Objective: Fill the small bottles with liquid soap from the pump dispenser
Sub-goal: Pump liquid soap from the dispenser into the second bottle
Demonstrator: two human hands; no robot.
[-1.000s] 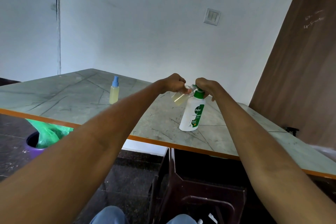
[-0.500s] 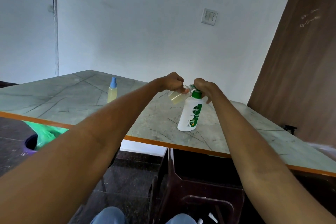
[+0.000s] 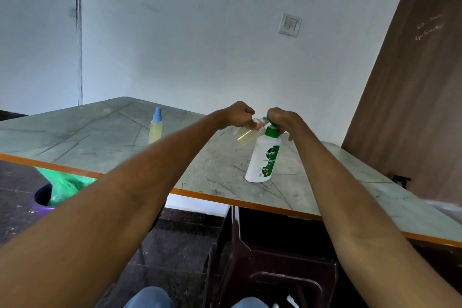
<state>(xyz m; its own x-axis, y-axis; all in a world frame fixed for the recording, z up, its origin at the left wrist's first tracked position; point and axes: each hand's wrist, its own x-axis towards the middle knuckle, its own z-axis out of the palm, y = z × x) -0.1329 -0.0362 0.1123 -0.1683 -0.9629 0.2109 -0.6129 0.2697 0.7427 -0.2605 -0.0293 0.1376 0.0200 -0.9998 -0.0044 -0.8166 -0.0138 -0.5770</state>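
A white pump dispenser [image 3: 262,160] with a green label and green collar stands upright on the marble table [image 3: 100,137]. My right hand [image 3: 281,119] is closed over its pump head. My left hand [image 3: 238,115] grips a small clear bottle [image 3: 243,135], tilted with its mouth up against the pump spout; pale yellow soap sits in it. A second small bottle [image 3: 155,127], with a blue spray cap and yellow liquid, stands upright further left on the table, apart from both hands.
The table has an orange front edge [image 3: 225,199]. A purple bin with a green bag [image 3: 57,190] sits on the floor at the left. A dark brown plastic stool [image 3: 270,265] stands under the table near my knees. A brown door [image 3: 412,107] is at the right.
Both hands stay at the dispenser with the small bottle at the spout. Only the camera view has shifted slightly.
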